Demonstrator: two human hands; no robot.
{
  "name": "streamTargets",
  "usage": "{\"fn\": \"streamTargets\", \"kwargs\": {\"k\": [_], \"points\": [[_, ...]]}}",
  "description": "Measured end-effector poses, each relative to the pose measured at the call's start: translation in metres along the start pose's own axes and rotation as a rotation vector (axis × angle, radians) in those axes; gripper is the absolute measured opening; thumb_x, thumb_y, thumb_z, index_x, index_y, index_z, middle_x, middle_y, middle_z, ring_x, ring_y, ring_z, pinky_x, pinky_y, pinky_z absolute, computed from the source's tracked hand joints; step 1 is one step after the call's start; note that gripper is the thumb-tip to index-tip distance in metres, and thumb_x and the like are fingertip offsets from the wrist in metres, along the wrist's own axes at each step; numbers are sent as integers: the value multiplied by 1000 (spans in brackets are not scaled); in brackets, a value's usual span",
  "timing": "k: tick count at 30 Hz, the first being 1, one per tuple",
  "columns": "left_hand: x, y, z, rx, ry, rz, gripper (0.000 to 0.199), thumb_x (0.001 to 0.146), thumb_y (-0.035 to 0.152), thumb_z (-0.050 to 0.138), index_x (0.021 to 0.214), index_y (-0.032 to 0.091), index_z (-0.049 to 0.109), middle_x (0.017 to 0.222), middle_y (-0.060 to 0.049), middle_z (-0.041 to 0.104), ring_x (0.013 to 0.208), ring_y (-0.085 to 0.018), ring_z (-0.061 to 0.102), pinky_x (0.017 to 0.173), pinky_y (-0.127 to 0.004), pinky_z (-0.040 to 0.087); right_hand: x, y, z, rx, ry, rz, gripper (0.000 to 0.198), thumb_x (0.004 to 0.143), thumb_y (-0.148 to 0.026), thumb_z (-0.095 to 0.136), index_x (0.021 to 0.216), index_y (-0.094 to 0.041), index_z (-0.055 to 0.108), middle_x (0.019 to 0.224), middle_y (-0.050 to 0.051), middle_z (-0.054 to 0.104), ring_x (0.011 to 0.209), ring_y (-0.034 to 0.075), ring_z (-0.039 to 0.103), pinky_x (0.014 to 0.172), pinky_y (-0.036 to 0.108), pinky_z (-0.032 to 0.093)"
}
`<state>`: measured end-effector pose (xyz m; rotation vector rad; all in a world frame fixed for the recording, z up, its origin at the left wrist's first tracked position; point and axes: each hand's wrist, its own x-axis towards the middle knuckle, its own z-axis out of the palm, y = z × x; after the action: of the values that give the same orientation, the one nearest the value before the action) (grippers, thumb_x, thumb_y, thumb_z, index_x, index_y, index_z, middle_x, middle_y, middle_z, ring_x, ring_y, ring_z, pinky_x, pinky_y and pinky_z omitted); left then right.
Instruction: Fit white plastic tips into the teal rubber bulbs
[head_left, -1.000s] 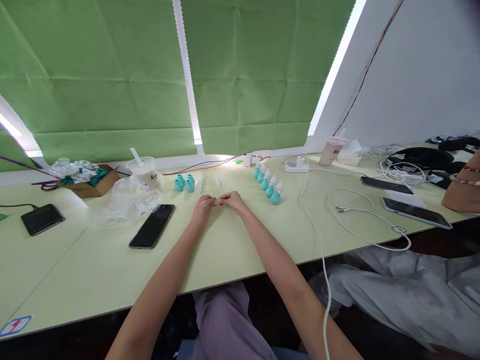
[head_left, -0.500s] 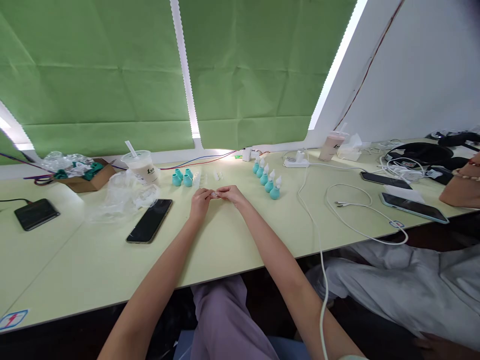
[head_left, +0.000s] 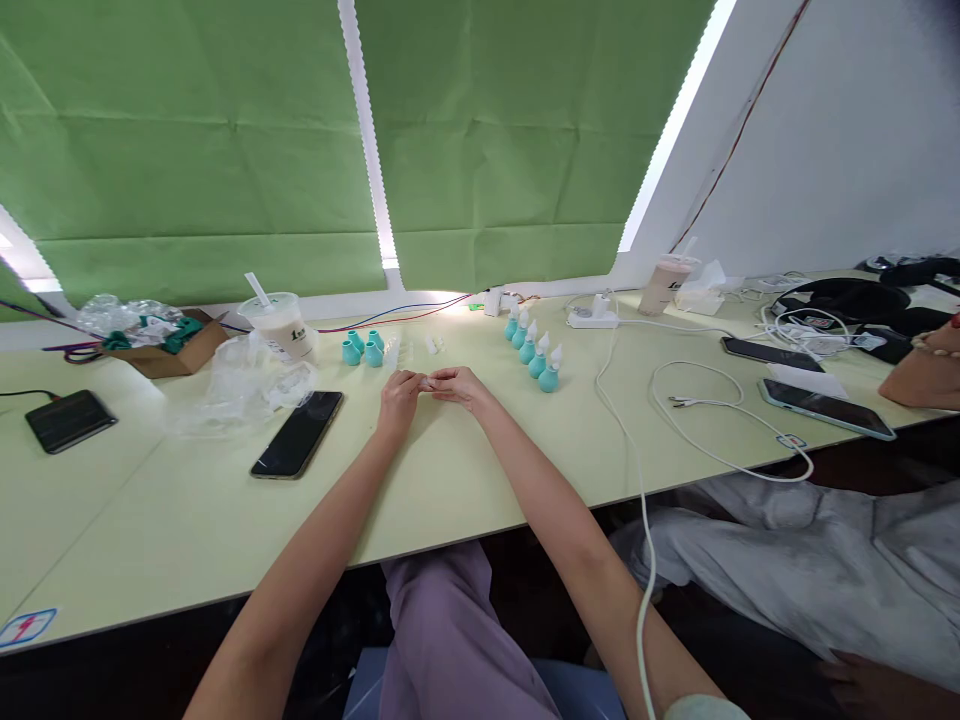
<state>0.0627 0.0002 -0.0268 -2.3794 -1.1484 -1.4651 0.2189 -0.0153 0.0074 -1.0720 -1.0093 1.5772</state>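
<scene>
Over the middle of the table [head_left: 442,490], my left hand [head_left: 400,398] and my right hand [head_left: 456,386] meet fingertip to fingertip. Both pinch a small whitish translucent plastic piece [head_left: 426,384], mostly covered by the fingers. Just beyond my left hand stand several open-mouthed teal rubber bulbs [head_left: 373,354]. Beside them lie a row of translucent plastic pieces [head_left: 406,352] and a few more small white pieces [head_left: 433,345]. To the right of my right hand runs a slanting line of teal bulbs [head_left: 537,365] fitted with white pointed nozzles.
A black phone [head_left: 297,436], a crumpled plastic bag [head_left: 225,390], a drink cup [head_left: 281,330] and a cardboard box [head_left: 176,353] are on the left. Rightward are a power strip [head_left: 592,318], white cables [head_left: 637,480] and more phones [head_left: 825,408]. Another person's arm [head_left: 926,370] rests at far right.
The view has shifted slightly, so the table appears a little higher. Both hands stay together at the small plastic piece, with a slight change in finger position.
</scene>
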Motion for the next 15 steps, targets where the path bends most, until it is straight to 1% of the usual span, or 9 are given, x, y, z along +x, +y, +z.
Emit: {"fn": "streamTargets", "kwargs": {"k": [3, 8, 11, 13, 15], "points": [[2, 0, -1, 23, 15, 30, 26, 90, 21, 45, 84, 20, 70, 76, -4, 65, 70, -16, 55, 63, -28, 46, 2, 0, -1, 39, -40, 28, 16, 63, -13, 79, 71, -15, 64, 72, 2, 68, 80, 15, 68, 85, 33, 52], [3, 2, -4, 21, 53, 93, 25, 90, 18, 44, 89, 19, 69, 78, -4, 65, 71, -15, 54, 64, -27, 46, 1, -3, -5, 136, -163, 64, 28, 67, -12, 76, 92, -16, 64, 78, 3, 72, 79, 16, 69, 83, 36, 55], [2, 2, -5, 12, 55, 113, 26, 90, 18, 43, 89, 19, 68, 77, -4, 65, 70, -15, 53, 63, -27, 45, 1, -4, -6, 118, -197, 73, 18, 70, -10, 73, 87, -11, 68, 75, 5, 72, 77, 15, 70, 86, 33, 54], [2, 2, -5, 4, 58, 105, 26, 91, 19, 43, 89, 20, 68, 77, -4, 64, 70, -15, 53, 63, -27, 45, 1, -3, -5, 120, -181, 67, 12, 70, -9, 72, 81, -10, 70, 71, 5, 72, 75, 15, 70, 87, 32, 53], [2, 3, -6, -3, 54, 96, 25, 90, 20, 44, 88, 20, 69, 77, -4, 64, 70, -15, 53, 64, -27, 45, 2, -3, -4, 115, -161, 64, 10, 69, -9, 73, 78, -11, 71, 69, 5, 72, 74, 15, 70, 88, 32, 52]]}}
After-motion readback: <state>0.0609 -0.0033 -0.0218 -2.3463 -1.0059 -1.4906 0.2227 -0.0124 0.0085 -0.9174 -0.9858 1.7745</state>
